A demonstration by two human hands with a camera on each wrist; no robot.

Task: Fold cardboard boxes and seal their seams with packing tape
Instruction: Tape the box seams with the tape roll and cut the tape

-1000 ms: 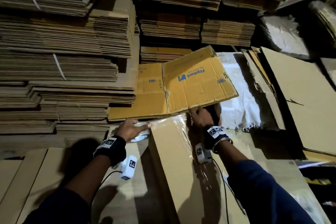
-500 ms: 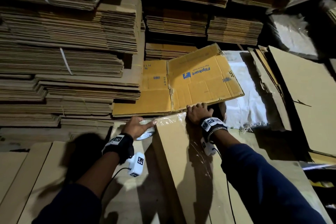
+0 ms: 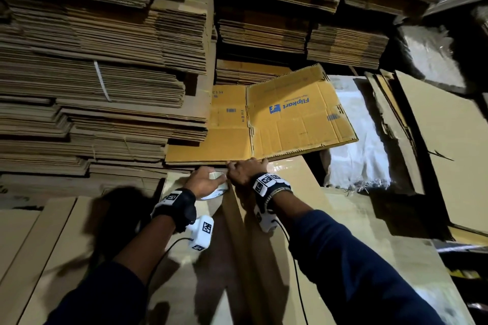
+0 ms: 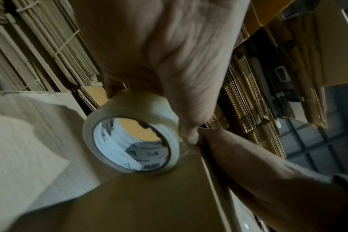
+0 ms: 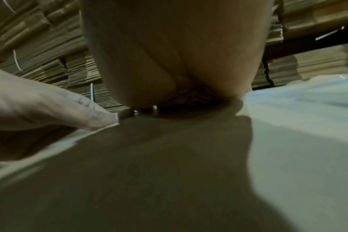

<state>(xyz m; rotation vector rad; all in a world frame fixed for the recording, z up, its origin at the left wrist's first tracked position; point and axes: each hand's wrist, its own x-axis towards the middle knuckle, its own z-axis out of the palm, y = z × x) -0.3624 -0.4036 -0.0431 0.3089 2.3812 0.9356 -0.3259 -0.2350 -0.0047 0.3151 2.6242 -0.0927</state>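
A long brown cardboard box (image 3: 264, 258) lies in front of me with its ridge running away from me. My left hand (image 3: 204, 182) grips a roll of clear packing tape (image 3: 216, 188) at the box's far left side; in the left wrist view the roll (image 4: 129, 141) rests on the box face with my thumb on its rim. My right hand (image 3: 247, 169) presses flat on the far end of the box, fingers over the edge, on shiny clear tape (image 3: 285, 166). The right wrist view shows the palm (image 5: 175, 62) down on the cardboard (image 5: 169, 172).
Tall stacks of flattened cartons (image 3: 92, 74) rise on the left and behind. A yellow printed flat carton (image 3: 290, 119) lies just beyond my hands. White woven sacking (image 3: 356, 153) and leaning brown sheets (image 3: 443, 145) stand on the right. Flat boards (image 3: 39, 245) lie at lower left.
Both hands have shifted leftward and closer together at the box's far end. The left hand has brought the tape roll up against the right hand.
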